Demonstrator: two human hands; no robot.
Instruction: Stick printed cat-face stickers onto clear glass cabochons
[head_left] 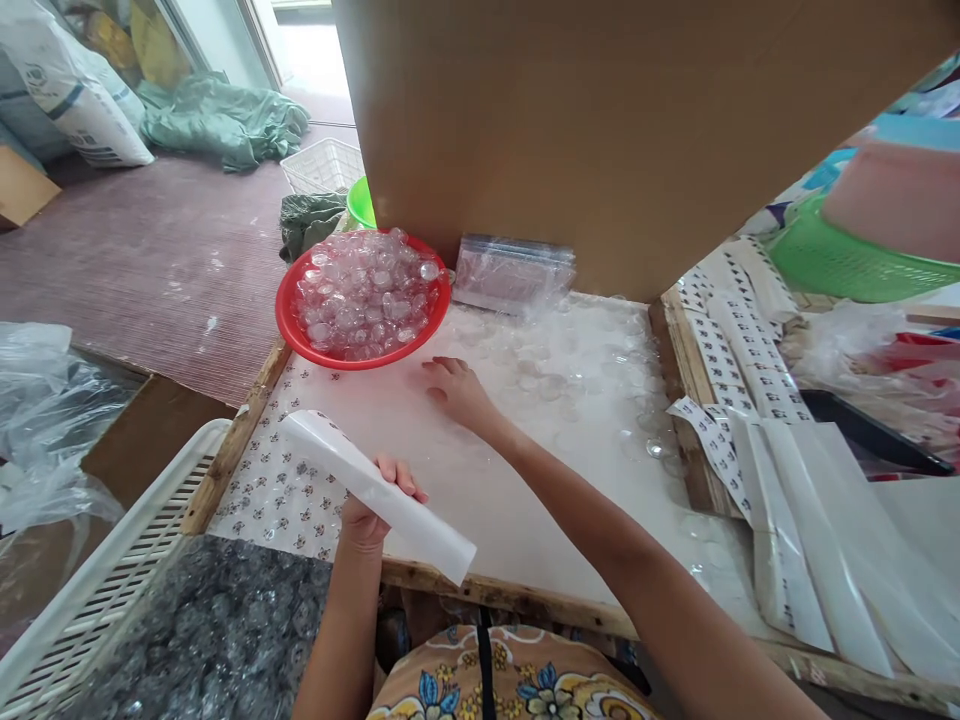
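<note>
My left hand is closed round a rolled white sticker sheet, which slants across the near left of the work table. Over the table's middle, my right hand reaches out with its fingers apart and holds nothing. Just beyond it stands a red basin heaped with clear round plastic pieces. More clear discs lie scattered on the table to the right of that hand. A sheet printed with small dark figures lies flat at the table's left side.
A large cardboard panel stands behind the table, with clear plastic bags at its foot. Printed strips and white backing sheets hang over the right wooden edge. A white crate of clear pieces sits at the lower left.
</note>
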